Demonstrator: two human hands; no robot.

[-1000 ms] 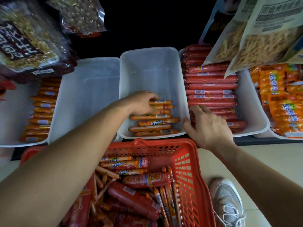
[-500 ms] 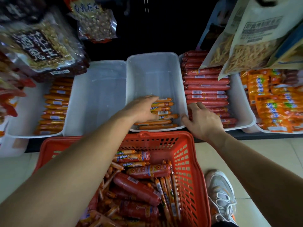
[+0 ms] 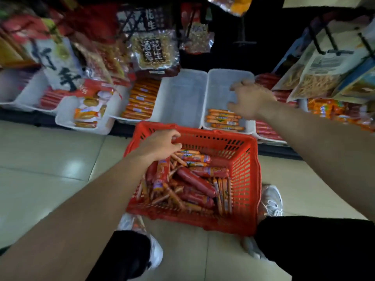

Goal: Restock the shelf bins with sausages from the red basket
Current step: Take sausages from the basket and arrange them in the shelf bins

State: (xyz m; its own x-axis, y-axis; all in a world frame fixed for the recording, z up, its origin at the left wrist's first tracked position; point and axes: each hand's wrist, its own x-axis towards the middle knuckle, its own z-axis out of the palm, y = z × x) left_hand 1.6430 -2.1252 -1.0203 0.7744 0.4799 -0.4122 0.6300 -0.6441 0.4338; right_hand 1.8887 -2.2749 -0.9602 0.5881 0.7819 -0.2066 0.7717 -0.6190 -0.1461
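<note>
Holds the left hand (image 3: 160,145) low over the far left corner of the red basket (image 3: 250,179), fingers curled downward just above the mixed sausages (image 3: 194,179); cannot tell whether anything is pinched. Stretches the right hand (image 3: 250,98) out over the white bin (image 3: 223,82) on the shelf, fingers loosely spread and blurred, gripping nothing visible. At the near end of that bin, just below the right hand, a short stack of thin orange sausages (image 3: 223,120) lying crosswise. Just left of it, a second white bin (image 3: 182,98); further left, a bin of orange packs (image 3: 142,100). Above, hanging snack bags (image 3: 155,51). Basket on the tiled floor (image 3: 50,159), close against the shelf, beside a white shoe (image 3: 272,201).
</note>
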